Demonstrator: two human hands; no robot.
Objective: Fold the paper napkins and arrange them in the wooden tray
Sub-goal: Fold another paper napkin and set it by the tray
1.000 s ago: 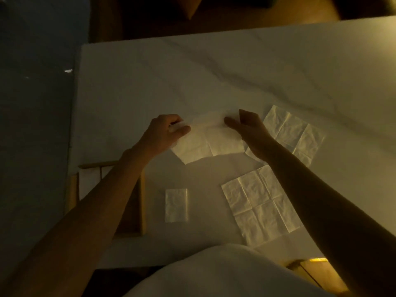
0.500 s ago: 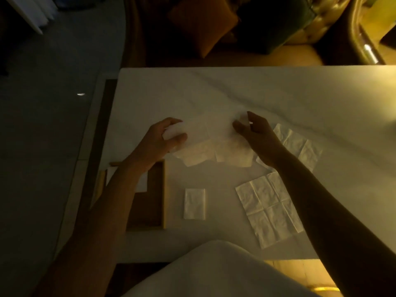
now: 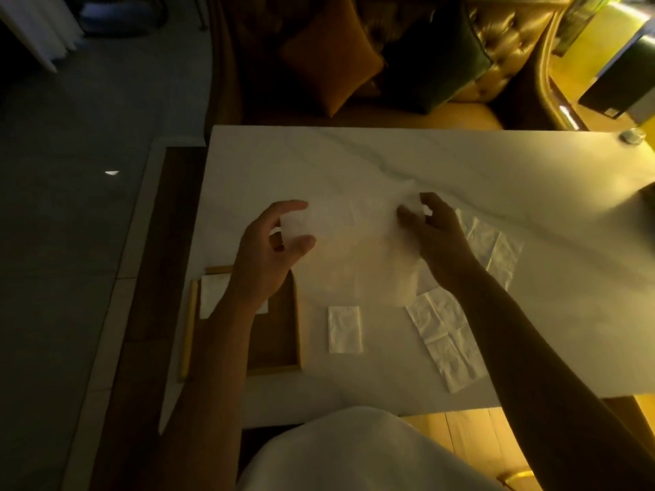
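— Napkin (image 3: 349,239) up off the bench (image 3: 460,164) now, see? A second ago it lay half flat with only the top edge pinched; now the whole sheet hangs in the air between both hands, blurred, as if it's being shaken open or swung.

— Who's got what?

— Left hand (image 3: 273,249) has a clenched grip on the left corner, thumb under, fingers over. Right hand (image 3: 430,228) pinches the top right corner. Both are grasping that one sheet.

— So no fold yet?

— Not that I can make out. My guess is it's being lifted to bring one edge over the other, so the fold is only beginning.

— And the rest?

— One folded napkin (image 3: 344,329) sits on the bench just beside the wooden tray (image 3: 296,331), not in it. Something pale lies in the tray's far corner, partly behind the left forearm; likely a napkin (image 3: 212,295) already placed. Two open napkins wait on the right: one (image 3: 443,340) near the front edge, another (image 3: 492,246) behind the right wrist.

— Plenty left, then.

— I'd say so. A limp sheet held this loose could crease crooked when laid down.
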